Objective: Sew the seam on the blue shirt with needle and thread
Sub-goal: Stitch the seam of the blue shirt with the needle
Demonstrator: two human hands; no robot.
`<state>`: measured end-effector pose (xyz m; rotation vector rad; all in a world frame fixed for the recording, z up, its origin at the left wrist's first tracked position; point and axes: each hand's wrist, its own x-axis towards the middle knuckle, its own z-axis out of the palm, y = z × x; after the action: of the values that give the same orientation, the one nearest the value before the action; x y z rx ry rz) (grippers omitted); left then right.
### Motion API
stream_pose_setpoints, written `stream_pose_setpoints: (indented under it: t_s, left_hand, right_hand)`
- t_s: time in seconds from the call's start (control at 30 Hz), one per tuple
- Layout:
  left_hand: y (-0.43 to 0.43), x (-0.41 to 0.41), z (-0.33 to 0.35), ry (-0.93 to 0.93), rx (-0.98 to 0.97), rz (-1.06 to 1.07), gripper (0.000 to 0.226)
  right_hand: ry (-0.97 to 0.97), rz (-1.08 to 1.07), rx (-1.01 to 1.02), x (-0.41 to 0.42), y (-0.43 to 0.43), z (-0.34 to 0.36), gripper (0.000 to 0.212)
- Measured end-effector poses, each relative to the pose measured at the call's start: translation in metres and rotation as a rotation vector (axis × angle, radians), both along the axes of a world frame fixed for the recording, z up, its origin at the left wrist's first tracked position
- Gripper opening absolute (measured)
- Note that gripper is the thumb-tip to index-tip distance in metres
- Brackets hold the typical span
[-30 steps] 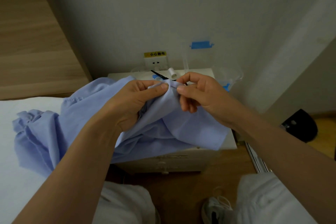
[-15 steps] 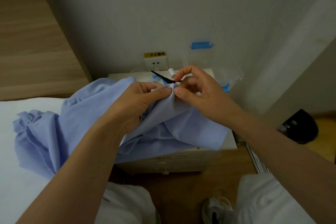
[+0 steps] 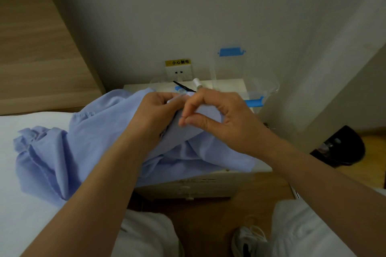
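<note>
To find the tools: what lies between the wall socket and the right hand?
In the head view, a thin black tool and a white thread spool lie on the nightstand between wall socket and right hand.

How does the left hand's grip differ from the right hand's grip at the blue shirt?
The left hand bunches a fold of the blue shirt in curled fingers; the right hand pinches what looks like dark thread between thumb and forefinger. The left hand holds higher on the fold, the right hand lower. Both meet at one fold.
</note>
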<state>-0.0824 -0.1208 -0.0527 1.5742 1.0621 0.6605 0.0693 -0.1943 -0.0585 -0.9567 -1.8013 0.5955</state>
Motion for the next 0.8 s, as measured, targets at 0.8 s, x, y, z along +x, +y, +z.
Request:
stream_pose_setpoints:
  t_s: [0.8]
  left_hand:
    - [0.002, 0.004, -0.004, -0.069, -0.036, -0.012, 0.017]
  right_hand:
    - [0.038, -0.49, -0.203, 0.0, 0.01, -0.021, 0.014]
